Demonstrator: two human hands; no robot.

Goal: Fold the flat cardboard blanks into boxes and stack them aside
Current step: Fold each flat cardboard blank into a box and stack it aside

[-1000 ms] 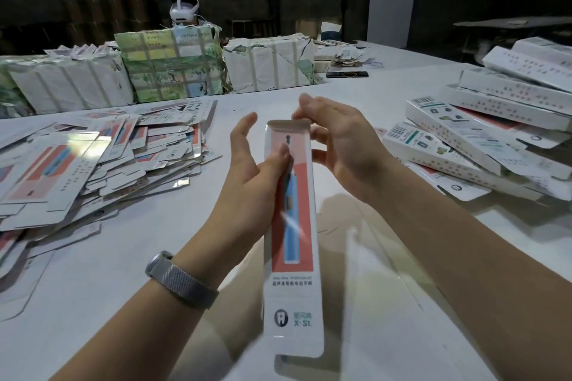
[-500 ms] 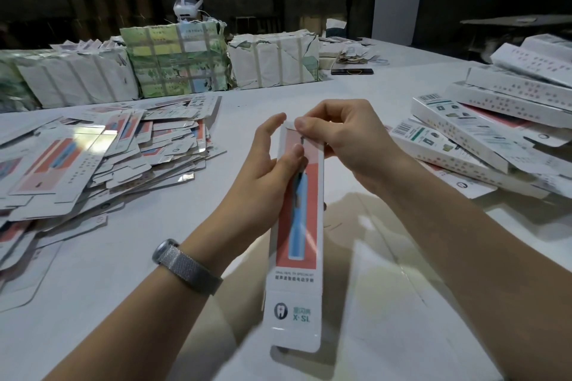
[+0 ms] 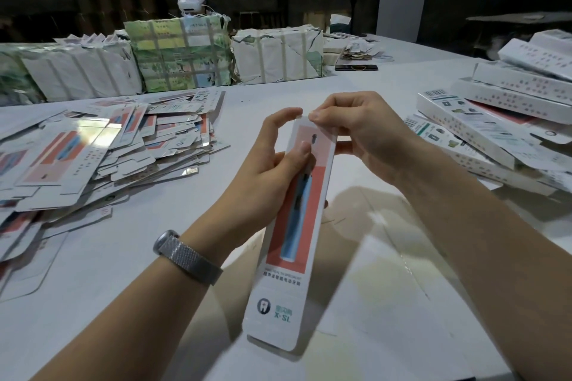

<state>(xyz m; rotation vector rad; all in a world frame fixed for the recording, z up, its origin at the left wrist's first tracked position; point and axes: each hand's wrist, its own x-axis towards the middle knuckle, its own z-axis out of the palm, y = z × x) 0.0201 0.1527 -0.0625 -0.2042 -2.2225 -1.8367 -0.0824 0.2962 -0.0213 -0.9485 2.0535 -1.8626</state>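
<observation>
I see a white box (image 3: 291, 238) printed with a coral-red panel, a light blue toothbrush picture and teal lettering near its close end. The flat blanks (image 3: 102, 151) heaped on the left carry the same white, coral and blue print. On the right, the folded boxes (image 3: 495, 120) are white with grey dot rows and green-and-black label marks. The far bundle (image 3: 182, 52) is wrapped in green and yellow patterned paper. My watch band (image 3: 188, 260) is grey mesh. The table (image 3: 123, 257) is white.

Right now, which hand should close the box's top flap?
Probably the right hand: its fingertips already pinch the flap at the top of the box. The left hand is wrapped around the box's upper body, thumb on its front, steadying it.
</observation>
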